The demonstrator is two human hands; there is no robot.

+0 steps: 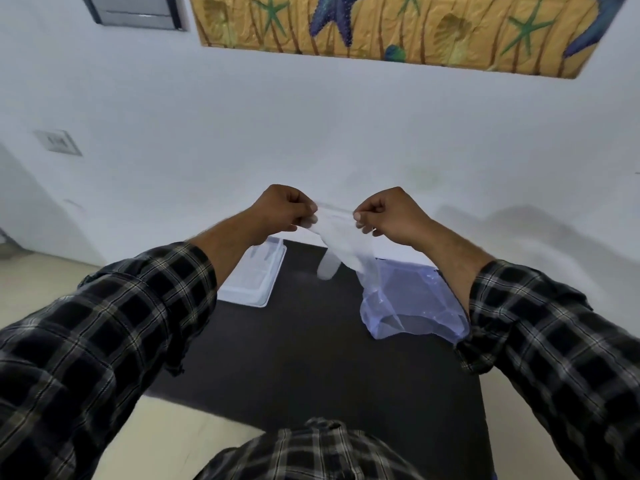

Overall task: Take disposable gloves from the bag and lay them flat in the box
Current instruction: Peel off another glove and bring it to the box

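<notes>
A white wall is hung with a textured yellow painting of blue and green starfish. A matt dark rectangular table carries a crumpled translucent bluish plastic bag at the right and a shallow white rectangular plastic box at the left. A thin, filmy translucent glove is held above the table, pinched at either side by the left hand and the right hand.

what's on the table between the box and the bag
Head view: bare dark table between white box and blue bag; the held glove hangs above.
</notes>
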